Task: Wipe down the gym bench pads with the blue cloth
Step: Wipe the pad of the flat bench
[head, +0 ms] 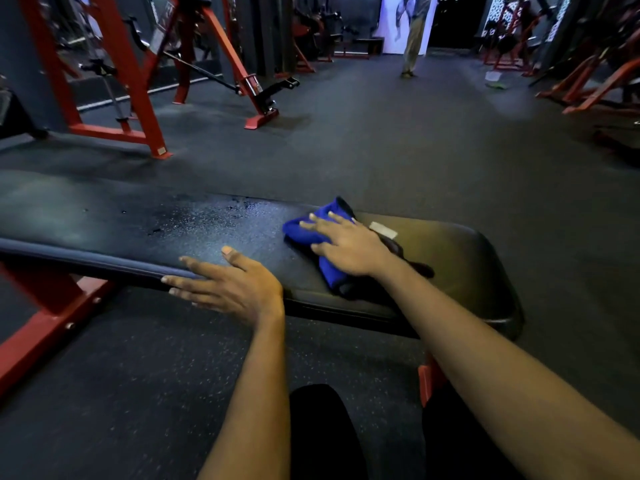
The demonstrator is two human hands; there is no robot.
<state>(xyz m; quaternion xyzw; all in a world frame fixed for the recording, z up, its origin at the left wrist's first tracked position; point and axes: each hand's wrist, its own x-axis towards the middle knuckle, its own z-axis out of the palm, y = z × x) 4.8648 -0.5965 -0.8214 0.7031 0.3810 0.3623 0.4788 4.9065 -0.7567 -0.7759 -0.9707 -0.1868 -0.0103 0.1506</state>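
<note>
R hand (346, 244) lies flat w/ fingers straight, pressing the blue cloth (313, 230) onto the black bench pad (156, 223), toward the pad's right end. Cloth is bunched, part under the palm. L hand (228, 285) rests open on the pad's near edge, fingers spread, holding nothing. Small wet spots on pad left of cloth. White label (383, 230) just beside R wrist. Red bench frame (45, 317) below left.

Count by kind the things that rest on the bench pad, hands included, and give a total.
Blue cloth: 1
Hands: 2, left hand at the near edge of the bench pad, right hand flat on the cloth
Pale label: 1
Total: 4
</note>
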